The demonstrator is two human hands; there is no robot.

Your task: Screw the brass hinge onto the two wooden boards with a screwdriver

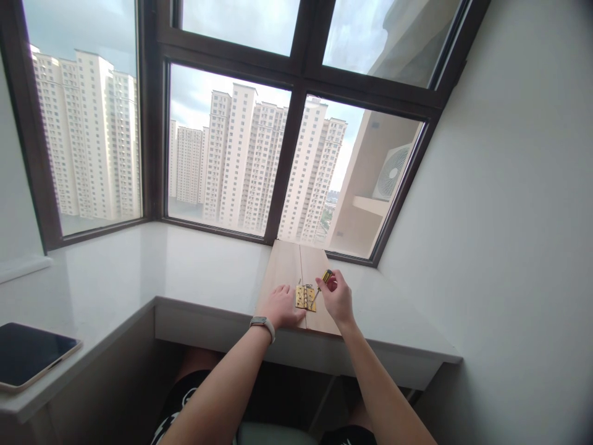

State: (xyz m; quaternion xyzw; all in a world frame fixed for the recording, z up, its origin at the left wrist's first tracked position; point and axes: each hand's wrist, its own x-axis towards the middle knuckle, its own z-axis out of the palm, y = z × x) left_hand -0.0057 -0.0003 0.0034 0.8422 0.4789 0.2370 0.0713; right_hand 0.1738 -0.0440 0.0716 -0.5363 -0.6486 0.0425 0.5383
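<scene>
A gold-coloured hinge (306, 298) lies across the seam between two light wooden boards (287, 262) on the white sill. My right hand (337, 296) is closed around the yellow and black handle of a screwdriver (326, 277), whose shaft slants down to the hinge's right leaf. Flat on the left board, my left hand (281, 306) has its fingers spread at the hinge's left side, with the thumb below the hinge near the seam. Small metal pieces, probably screws, lie by the hinge's upper edge; they are too small to tell apart.
At the far left, a tablet (34, 355) rests on the white counter (125, 272). Dark-framed windows (299, 86) rise behind the boards, and a white wall (514, 216) stands on the right. My legs are under the counter's front edge.
</scene>
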